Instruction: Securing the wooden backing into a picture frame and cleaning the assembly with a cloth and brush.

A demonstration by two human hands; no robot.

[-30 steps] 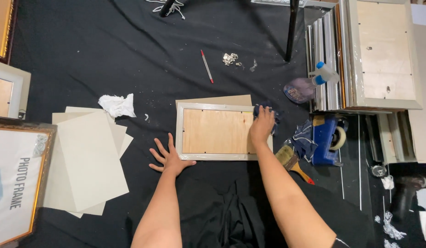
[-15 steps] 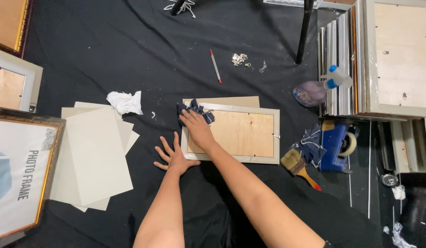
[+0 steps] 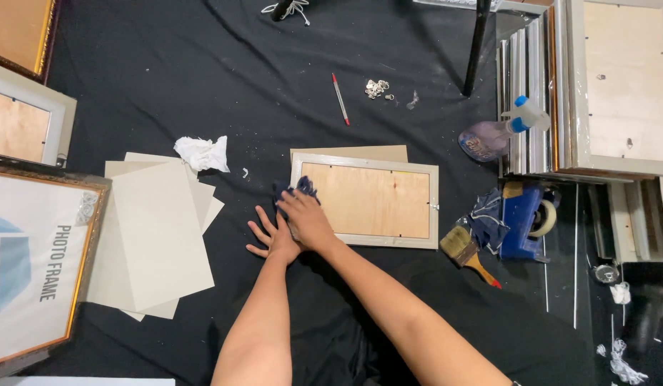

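Observation:
A pale grey picture frame [image 3: 435, 207] with a plywood backing lies face down on the black cloth in the head view. My right hand [image 3: 307, 220] presses a dark blue rag [image 3: 290, 191] against the frame's left edge. My left hand [image 3: 272, 237] lies flat on the cloth just left of the frame, fingers spread, partly under my right hand. A beige board [image 3: 353, 153] pokes out behind the frame's far edge.
Beige cardboard sheets [image 3: 156, 236] lie to the left with a crumpled white tissue [image 3: 201, 152]. Framed pictures [image 3: 31, 264] line the left edge. Right: paintbrush [image 3: 467, 252], blue tape dispenser [image 3: 524, 218], spray bottle [image 3: 499, 131], stacked frames [image 3: 603, 86]. A red pen [image 3: 340, 98] and metal clips [image 3: 376, 88] lie beyond.
My right hand with the rag has swept from the frame's top right corner across to its left side and down that edge. My left hand has stayed flat.

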